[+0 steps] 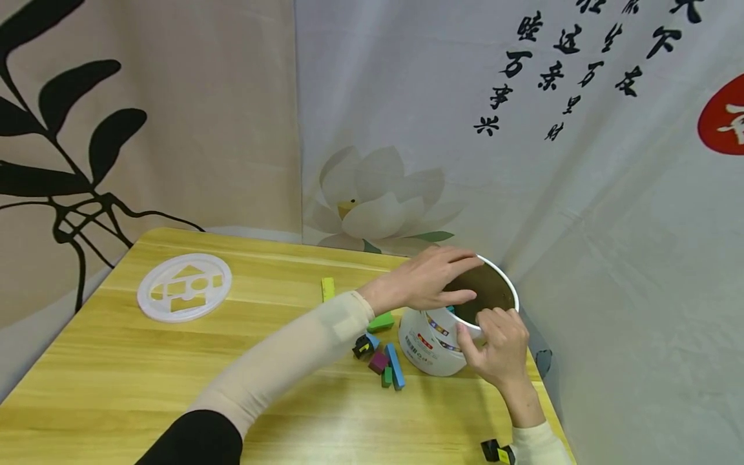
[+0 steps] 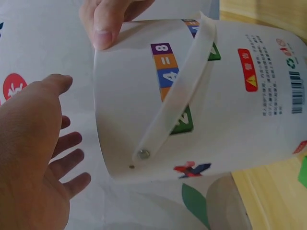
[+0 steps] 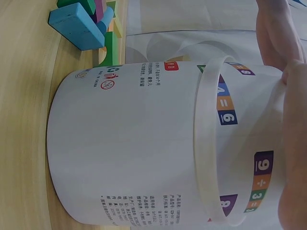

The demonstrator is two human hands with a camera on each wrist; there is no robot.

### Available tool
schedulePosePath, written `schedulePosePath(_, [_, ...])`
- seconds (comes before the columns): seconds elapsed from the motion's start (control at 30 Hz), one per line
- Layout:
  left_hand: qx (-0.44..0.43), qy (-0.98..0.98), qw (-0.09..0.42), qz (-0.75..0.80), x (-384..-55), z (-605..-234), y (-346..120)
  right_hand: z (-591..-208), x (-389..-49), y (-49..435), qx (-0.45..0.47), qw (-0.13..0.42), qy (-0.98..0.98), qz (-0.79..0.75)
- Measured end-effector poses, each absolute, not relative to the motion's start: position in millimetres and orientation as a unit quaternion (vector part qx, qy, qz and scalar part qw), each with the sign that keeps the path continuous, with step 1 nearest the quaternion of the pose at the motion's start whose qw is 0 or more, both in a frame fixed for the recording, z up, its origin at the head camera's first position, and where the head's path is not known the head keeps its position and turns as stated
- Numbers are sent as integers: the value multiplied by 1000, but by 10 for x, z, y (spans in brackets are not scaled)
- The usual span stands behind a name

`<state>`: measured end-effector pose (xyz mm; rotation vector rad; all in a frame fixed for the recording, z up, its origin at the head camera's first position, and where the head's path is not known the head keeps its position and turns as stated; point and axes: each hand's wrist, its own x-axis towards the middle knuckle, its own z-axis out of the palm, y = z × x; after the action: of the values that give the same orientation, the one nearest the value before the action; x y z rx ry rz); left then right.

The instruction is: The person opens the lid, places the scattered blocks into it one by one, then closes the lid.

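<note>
A white bucket (image 1: 430,345) with printed sums and a white plastic handle (image 2: 177,96) stands upright near the table's right side, its mouth tipped slightly in the head view. My right hand (image 1: 500,342) grips the bucket's near rim, thumb on the outside and fingers over the edge. At the far-left part of the mouth, my left hand (image 1: 436,278) reaches over with fingers straight and spread. In the left wrist view that left hand (image 2: 29,143) appears beside the rim, holding nothing. A bit of blue (image 1: 450,310) shows at the mouth; most of the interior is hidden.
Coloured wooden blocks lie left of the bucket, including a blue bar (image 1: 395,366), a purple block (image 1: 378,361), a green block (image 1: 380,321) and a yellow block (image 1: 328,289). A white lid (image 1: 180,316) with shaped cut-outs lies at the table's far left. A curtain (image 1: 372,116) hangs behind.
</note>
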<state>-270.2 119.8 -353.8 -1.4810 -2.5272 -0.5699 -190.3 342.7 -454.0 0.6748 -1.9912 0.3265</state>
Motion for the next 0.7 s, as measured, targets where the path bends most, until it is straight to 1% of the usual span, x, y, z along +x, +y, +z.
schedulePosePath(0.27, [-474,-855,79,-195,-2695,-3632,925,-4520,-1895,3440,274,478,-824,136])
schedulePosePath(0.5, [-445,-866,69,-217,-2674,-3796,524,-4525,-1911,3445,271,477,-824,140])
schedulePosePath(0.7, [-425,-873,81,-226,-2663,-4020,149,-4536,-1890,3448,264,476,-826,146])
